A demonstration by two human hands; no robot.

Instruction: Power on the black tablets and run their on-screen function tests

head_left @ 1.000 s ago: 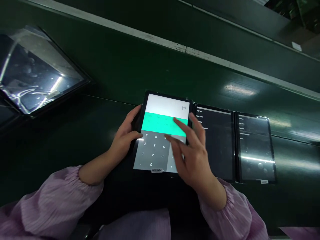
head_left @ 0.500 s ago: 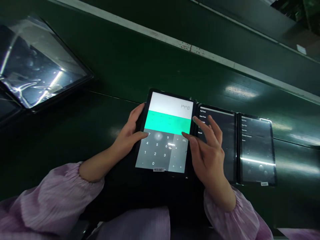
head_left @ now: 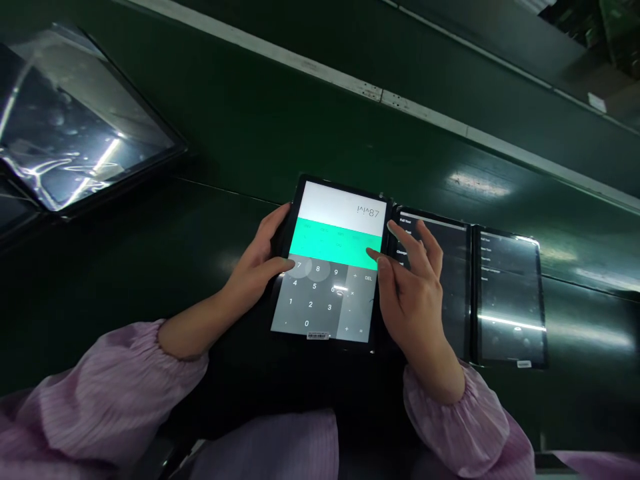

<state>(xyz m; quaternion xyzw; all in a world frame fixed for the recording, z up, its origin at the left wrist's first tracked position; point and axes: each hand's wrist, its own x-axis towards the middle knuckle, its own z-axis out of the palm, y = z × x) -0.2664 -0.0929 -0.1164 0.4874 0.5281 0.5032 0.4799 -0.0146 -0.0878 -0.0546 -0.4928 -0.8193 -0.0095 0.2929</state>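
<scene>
The left hand is grasping a black-framed, rectangular glass tablet by its nine o'clock edge, thumb lapping onto the screen just beside the "7" key. The tablet is lying in the middle of the view. The right hand is hovering at its three o'clock edge with loose, half-bent fingers, gripping nothing; whether the forefinger is touching the green band, I cannot tell.

The screen is showing a grey calculator keypad: digits 0 to 9, "DEL", "÷", "×", "+" and "=". Glare is crossing the area near the "6". The green band's lettering is appearing too faint to read, and in the white panel only an "8" is standing out clearly. A small white barcode label is sitting at six o'clock, its print too fine to read.

Toward three o'clock, a dark-screened black tablet is showing "Full" and "Change", the right hand covering part of its list. Beyond it, a black tablet with a glossy reflective screen is bearing a white sticker, illegible. At ten o'clock, a large black panel under wrinkled clear film is running off the left edge.
</scene>
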